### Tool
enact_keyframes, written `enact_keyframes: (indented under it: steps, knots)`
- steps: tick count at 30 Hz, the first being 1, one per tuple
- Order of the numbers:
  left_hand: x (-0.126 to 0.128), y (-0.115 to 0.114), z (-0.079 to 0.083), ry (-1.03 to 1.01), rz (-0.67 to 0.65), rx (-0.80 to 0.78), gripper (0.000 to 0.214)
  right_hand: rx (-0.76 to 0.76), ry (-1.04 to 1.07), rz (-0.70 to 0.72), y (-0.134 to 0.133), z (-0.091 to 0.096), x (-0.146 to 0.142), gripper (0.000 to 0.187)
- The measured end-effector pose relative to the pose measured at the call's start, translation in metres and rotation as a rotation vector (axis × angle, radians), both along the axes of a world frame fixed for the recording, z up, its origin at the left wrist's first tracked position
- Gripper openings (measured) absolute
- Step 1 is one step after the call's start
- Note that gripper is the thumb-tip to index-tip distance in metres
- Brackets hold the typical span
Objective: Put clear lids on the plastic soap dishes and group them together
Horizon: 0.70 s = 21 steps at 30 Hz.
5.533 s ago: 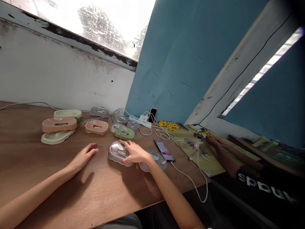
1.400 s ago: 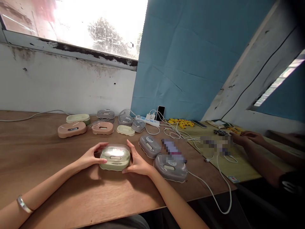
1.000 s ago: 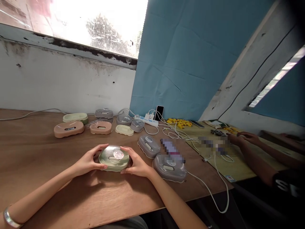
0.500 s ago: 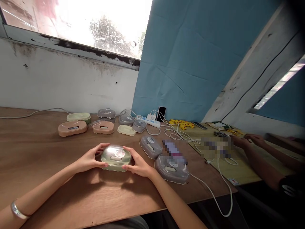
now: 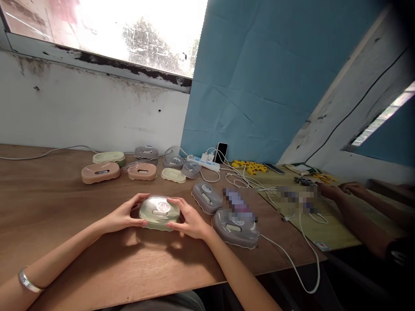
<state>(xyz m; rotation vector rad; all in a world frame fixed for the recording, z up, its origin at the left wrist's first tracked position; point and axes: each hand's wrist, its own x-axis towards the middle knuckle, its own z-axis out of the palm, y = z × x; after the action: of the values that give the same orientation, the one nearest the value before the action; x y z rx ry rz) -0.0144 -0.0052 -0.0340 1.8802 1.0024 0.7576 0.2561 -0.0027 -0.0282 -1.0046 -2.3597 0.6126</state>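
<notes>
The green soap case point(image 5: 159, 212) with its clear lid sits flat on the wooden table point(image 5: 65, 207), right in front of the person. The left hand point(image 5: 125, 214) clasps its left end and the right hand point(image 5: 189, 220) its right end. Fingers curl over the far edge and thumbs press the near edge, a two-sided clamp that likely keeps the lid seated and stops the case sliding on the smooth board. Just right of this case lie two grey lidded cases point(image 5: 207, 198) point(image 5: 236, 228), one behind the other, probably set within easy reach. Beyond the case, a loose row runs along the far side: two pink cases point(image 5: 100, 172) point(image 5: 142, 171), one pale green case point(image 5: 109, 157), one cream tray point(image 5: 173, 174) and three more grey cases point(image 5: 146, 152) point(image 5: 173, 161) point(image 5: 191, 169). That makes five grey in all. Farther right of the held case, one white power strip point(image 5: 204, 162) feeds several white cables point(image 5: 292, 263), and one phone point(image 5: 221, 152) leans against the blue wall, presumably propped for charging. Well to the right, a co-worker's hands point(image 5: 343, 190) rest on a yellow mat.
</notes>
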Motion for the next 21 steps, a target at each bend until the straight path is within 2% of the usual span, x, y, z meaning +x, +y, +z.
enact_keyframes:
  steps: [2,5,9,12,15,18,21]
  knots:
    - [-0.001,0.003,-0.004,0.048,0.047,0.022,0.065,0.128,-0.134,-0.114,-0.003,0.002,-0.001,0.065]
    - [-0.008,0.015,-0.012,0.175,0.186,0.07,0.053,0.297,-0.254,-0.316,-0.004,0.001,-0.005,0.059]
    - [-0.026,0.041,-0.018,0.425,0.456,0.159,0.041,0.368,-0.326,-0.575,0.0,-0.005,-0.007,0.056]
    - [-0.034,0.056,-0.018,0.603,0.596,0.212,0.032,0.47,-0.317,-0.667,0.002,-0.01,-0.009,0.049]
    - [-0.032,0.066,-0.019,0.72,0.66,0.264,0.032,0.658,-0.247,-0.571,0.0,-0.015,-0.017,0.042]
    - [-0.028,0.077,-0.021,0.769,0.697,0.339,0.037,0.793,-0.197,-0.316,-0.006,-0.02,-0.033,0.037]
    - [-0.025,0.092,-0.021,0.777,0.708,0.404,0.043,0.805,-0.19,-0.081,-0.011,-0.023,-0.049,0.035]
